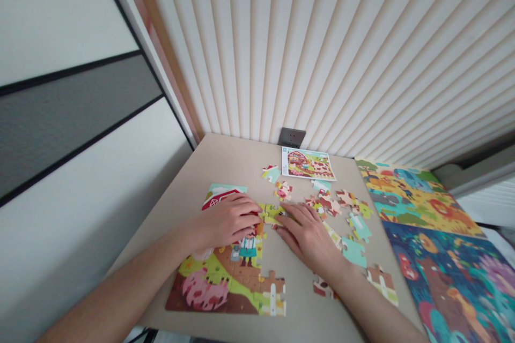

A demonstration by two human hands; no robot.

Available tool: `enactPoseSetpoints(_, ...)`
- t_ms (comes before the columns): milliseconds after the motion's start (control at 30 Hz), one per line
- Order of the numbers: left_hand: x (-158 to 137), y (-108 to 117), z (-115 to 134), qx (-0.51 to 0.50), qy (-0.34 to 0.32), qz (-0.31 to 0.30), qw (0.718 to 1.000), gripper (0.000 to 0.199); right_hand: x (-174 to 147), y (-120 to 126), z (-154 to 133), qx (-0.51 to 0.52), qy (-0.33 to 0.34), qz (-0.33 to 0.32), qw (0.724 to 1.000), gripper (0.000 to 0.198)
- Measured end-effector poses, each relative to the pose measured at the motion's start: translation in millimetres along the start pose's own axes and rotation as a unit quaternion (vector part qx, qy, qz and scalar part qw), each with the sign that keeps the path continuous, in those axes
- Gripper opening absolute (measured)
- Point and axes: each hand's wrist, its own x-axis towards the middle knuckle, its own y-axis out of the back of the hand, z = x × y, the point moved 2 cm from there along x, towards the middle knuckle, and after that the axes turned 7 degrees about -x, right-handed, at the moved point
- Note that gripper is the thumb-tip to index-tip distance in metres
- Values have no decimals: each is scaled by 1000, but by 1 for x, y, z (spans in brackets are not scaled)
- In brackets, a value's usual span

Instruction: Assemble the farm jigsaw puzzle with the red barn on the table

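At eight o'clock on the table (pixel 229 156) lies a part-built farm jigsaw (pixel 237 273), the left hand (pixel 232 218) close-fingered over it; the right hand (pixel 309 233), fingers bent, touches a green piece (pixel 272 213). Whether either grips, I cannot tell. Loose pieces (pixel 354 252) lie toward three, a picture card (pixel 308 163) at one.

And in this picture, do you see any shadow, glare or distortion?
Head view: soft light, no strong glare on the joined puzzle; head view: grey shadow on the white panel; head view: ribbed wall fans outward, perhaps from a wide lens.
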Motion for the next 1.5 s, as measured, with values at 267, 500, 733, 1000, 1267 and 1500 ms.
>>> enactPoseSetpoints(267, -14, 17, -28, 103, 93, 44, 989, 20, -2, -2, 4, 35, -8, -3, 999, 19)
enactPoseSetpoints(500, -24, 22, -45, 126, 150, 33, 980, 20, -3, -2, 4, 45, -12, -6, 999, 21)
enactPoseSetpoints(733, -24, 14, -44, 106, 156, 39, 981, 20, -3, 2, 3, 44, -5, 7, 999, 25)
enactPoseSetpoints(1000, -22, 14, -44, 99, 153, 55, 982, 20, -4, 1, 5, 60, -3, 19, 998, 33)
enactPoseSetpoints(1267, -9, 8, -14, 71, 82, 46, 993, 25, -18, 15, -1, 103, -7, -6, 995, 33)
enactPoseSetpoints(1500, 1, -3, 3, 30, 23, 33, 999, 22, -31, 47, -5, 120, 42, -118, 985, 32)
